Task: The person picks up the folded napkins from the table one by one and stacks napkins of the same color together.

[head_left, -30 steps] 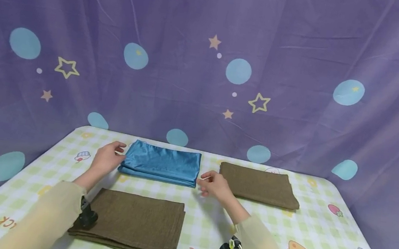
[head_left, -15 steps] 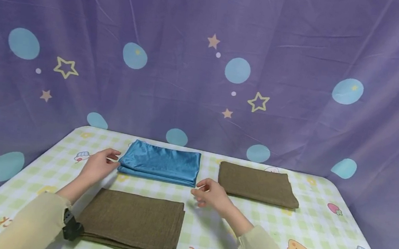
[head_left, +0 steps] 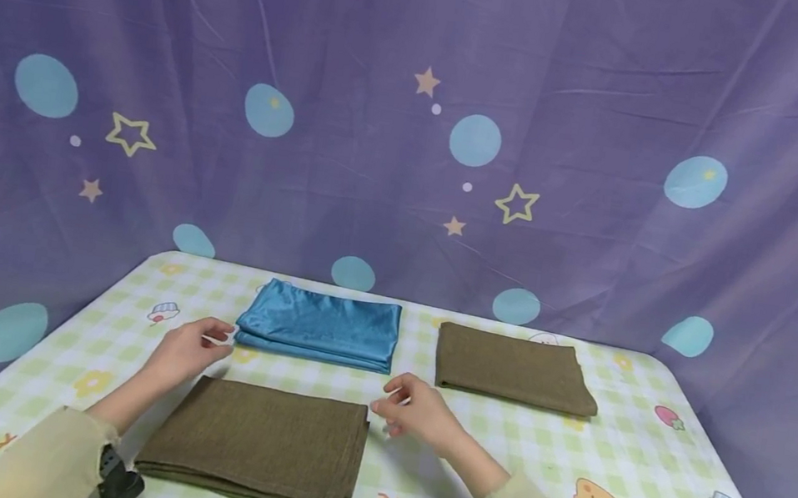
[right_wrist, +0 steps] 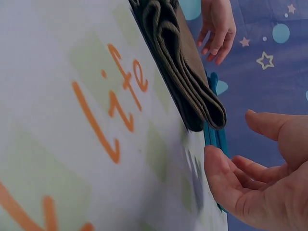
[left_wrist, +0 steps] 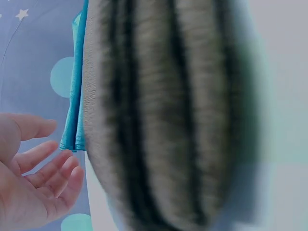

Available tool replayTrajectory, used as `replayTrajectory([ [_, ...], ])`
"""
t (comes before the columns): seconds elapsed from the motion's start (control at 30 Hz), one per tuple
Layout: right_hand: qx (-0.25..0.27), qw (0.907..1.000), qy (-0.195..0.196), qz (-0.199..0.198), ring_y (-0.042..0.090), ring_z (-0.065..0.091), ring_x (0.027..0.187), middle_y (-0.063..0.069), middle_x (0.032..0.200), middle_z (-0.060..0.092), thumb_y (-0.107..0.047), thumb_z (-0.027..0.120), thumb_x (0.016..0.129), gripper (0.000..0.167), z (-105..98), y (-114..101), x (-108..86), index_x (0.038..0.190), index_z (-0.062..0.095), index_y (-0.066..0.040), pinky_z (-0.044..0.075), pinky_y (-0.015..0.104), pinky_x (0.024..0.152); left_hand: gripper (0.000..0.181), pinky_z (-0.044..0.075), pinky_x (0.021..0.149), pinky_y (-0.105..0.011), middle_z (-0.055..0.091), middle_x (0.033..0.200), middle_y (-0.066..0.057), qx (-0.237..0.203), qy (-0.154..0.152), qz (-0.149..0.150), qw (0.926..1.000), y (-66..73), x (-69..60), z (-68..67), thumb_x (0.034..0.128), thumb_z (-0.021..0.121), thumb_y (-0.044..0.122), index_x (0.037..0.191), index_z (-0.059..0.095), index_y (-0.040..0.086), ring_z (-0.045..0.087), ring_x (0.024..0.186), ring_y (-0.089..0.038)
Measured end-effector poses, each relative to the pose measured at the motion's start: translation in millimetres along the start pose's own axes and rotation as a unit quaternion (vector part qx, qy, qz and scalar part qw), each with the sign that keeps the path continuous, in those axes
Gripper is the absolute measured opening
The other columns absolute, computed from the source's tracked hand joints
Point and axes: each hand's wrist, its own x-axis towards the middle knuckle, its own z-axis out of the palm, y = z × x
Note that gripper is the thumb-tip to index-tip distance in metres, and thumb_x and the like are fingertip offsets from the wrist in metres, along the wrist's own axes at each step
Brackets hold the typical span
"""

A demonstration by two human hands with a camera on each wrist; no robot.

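My left hand (head_left: 184, 351) hovers near the far left corner of a folded brown cloth (head_left: 260, 441), its fingers loosely bent and holding nothing. Off the cloth's far right corner is my right hand (head_left: 419, 410), also holding nothing, thumb and fingers apart. Just beyond both hands lies a folded blue satin cloth (head_left: 324, 323), separate from them. The right wrist view shows the layered folds of the brown cloth (right_wrist: 185, 72) and the relaxed right hand (right_wrist: 260, 178). In the left wrist view the near folds are blurred, and the left hand (left_wrist: 41, 178) is apart from them.
A second folded brown cloth (head_left: 515, 369) lies at the back right of the table. Underneath is a checked tablecloth (head_left: 522, 467) with printed pictures and lettering. A purple curtain (head_left: 372, 220) hangs behind the table's far edge.
Both hands have drawn back from the blue cloth's sides toward the near brown cloth. The cloths stay where they were.
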Motion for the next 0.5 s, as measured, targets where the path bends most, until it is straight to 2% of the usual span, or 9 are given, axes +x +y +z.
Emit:
replayTrajectory([
  [0.17, 0.001, 0.9999, -0.010, 0.009, 0.022, 0.062, 0.067, 0.011, 0.088, 0.059, -0.023, 0.066, 0.082, 0.044, 4.5, -0.2, -5.3, 0.112, 0.051, 0.005, 0.053, 0.033, 0.058, 0.033, 0.049, 0.064, -0.035, 0.064, 0.100, -0.021, 0.003, -0.018, -0.013, 0.9998, -2.7, -9.6, 2.9, 0.0819, 0.062, 0.017, 0.108, 0.060, -0.004, 0.062, 0.087, -0.033],
  [0.5, 0.011, 0.9984, -0.026, 0.048, 0.020, 0.061, 0.069, 0.008, 0.085, 0.058, -0.023, 0.067, 0.082, 0.045, 15.8, 1.8, -9.9, 0.114, 0.048, 0.003, 0.052, 0.032, 0.058, 0.037, 0.048, 0.073, -0.043, 0.063, 0.102, -0.021, 0.007, -0.049, -0.045, 0.9977, -7.7, -24.4, 3.0, 0.0831, 0.062, 0.022, 0.109, 0.059, -0.005, 0.061, 0.089, -0.033],
])
